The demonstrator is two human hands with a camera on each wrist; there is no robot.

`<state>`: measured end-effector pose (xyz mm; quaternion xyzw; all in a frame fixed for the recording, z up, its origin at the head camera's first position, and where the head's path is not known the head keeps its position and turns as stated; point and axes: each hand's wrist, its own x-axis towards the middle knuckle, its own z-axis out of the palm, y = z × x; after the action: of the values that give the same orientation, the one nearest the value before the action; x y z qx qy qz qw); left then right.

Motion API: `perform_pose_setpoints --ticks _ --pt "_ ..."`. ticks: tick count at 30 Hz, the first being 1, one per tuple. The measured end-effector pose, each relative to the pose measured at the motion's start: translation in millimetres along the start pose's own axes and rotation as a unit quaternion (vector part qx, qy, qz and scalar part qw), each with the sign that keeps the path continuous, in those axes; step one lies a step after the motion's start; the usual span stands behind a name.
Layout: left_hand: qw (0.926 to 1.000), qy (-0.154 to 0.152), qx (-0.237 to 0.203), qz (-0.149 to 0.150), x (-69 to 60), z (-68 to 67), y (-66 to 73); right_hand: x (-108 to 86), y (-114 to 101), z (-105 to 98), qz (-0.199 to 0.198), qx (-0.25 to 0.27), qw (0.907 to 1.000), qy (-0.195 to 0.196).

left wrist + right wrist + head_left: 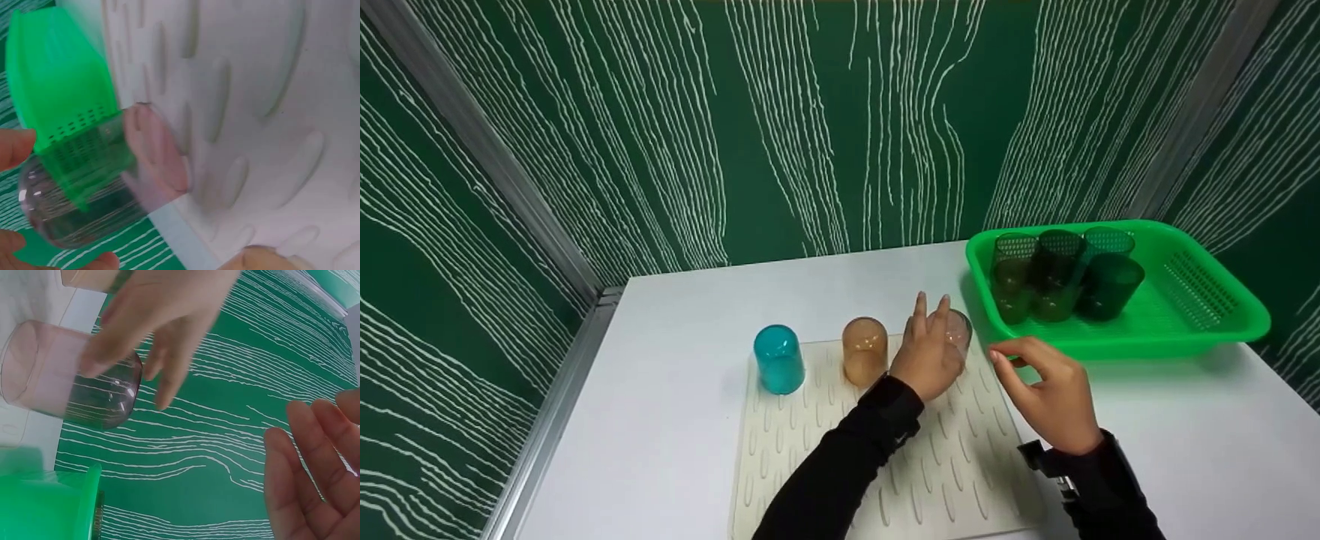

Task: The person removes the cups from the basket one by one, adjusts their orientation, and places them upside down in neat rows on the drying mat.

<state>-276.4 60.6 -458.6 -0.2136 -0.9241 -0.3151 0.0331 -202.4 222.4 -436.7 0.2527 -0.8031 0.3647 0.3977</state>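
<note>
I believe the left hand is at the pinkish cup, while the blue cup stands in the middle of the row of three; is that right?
Not quite: in the head view the blue cup stands at the left end of the row, with the orange cup in the middle. The left hand is at the pinkish cup.

A plain white surface (660,420) carries a pale, flat mat (960,469) patterned all over with elongated oval shapes. A bright green basket (1155,346) with perforated walls also sits directly on the surface, towards its far right, just beside the mat's corner.
</note>
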Motion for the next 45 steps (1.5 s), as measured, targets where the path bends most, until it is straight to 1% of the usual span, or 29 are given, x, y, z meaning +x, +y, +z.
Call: perform_pose_setpoints --ticks 1,4,6,9,11,13,15,17,21,24,27,29,33,35,38,41,45 --pt "1.0000 -0.002 -0.007 0.005 -2.5 -5.0 0.3 0.1 -0.2 0.9 0.001 -0.001 1.0000 0.000" --pt "0.9993 0.003 -0.017 0.034 -10.6 -21.9 0.1 0.1 0.1 2.9 0.002 -0.002 1.0000 -0.009" --pt "0.9985 0.015 -0.010 0.052 -16.5 -33.9 -1.5 -0.5 0.6 4.4 0.004 -0.002 0.9998 -0.017" --pt "0.9959 0.046 0.013 0.077 -28.3 -53.3 -6.8 -2.4 1.7 6.4 0.005 -0.007 0.9992 -0.038" --pt "0.9939 0.066 0.022 0.086 -39.2 -66.3 -11.0 -4.1 2.2 7.6 0.012 -0.011 0.9986 -0.049" --pt "0.9919 0.084 0.022 0.093 -51.7 -78.4 -15.7 -5.4 2.4 8.7 0.017 -0.013 0.9982 -0.056" --pt "0.9897 0.104 0.008 0.098 -65.2 -87.8 -20.4 -5.7 2.3 9.2 0.026 -0.012 0.9976 -0.063" --pt "0.9876 0.122 -0.011 0.098 -79.2 -93.9 -25.1 -5.9 2.7 9.3 0.032 -0.008 0.9971 -0.068" --pt "0.9827 0.159 -0.040 0.086 -108.7 -98.4 -34.1 -5.5 3.5 9.1 0.034 -0.004 0.9971 -0.069" --pt "0.9806 0.179 -0.044 0.066 -129.0 -97.8 -43.0 -5.5 5.3 8.7 0.031 -0.007 0.9973 -0.066" --pt "0.9803 0.188 -0.040 0.043 -144.8 -95.6 -54.0 -4.9 8.7 6.5 0.040 -0.010 0.9968 -0.069" --pt "0.9816 0.185 -0.038 0.025 -152.4 -93.9 -61.3 -4.1 11.9 3.9 0.049 -0.011 0.9963 -0.070" --pt "0.9839 0.174 -0.038 -0.011 -160.9 -94.5 -73.3 1.4 21.9 -0.9 0.057 -0.019 0.9966 -0.056" --pt "0.9836 0.174 -0.039 -0.026 -162.8 -96.5 -77.1 8.3 29.2 -3.0 0.060 -0.026 0.9968 -0.046" --pt "0.9820 0.181 -0.040 -0.034 -164.6 -98.1 -80.4 23.7 41.0 -8.3 0.075 -0.048 0.9952 -0.042" --pt "0.9809 0.186 -0.038 -0.042 -165.5 -98.0 -82.3 42.7 53.7 -15.3 0.100 -0.075 0.9905 -0.057" --pt "0.9802 0.190 -0.034 -0.044 -165.0 -97.4 -82.0 66.4 71.2 -26.7 0.138 -0.110 0.9788 -0.103"
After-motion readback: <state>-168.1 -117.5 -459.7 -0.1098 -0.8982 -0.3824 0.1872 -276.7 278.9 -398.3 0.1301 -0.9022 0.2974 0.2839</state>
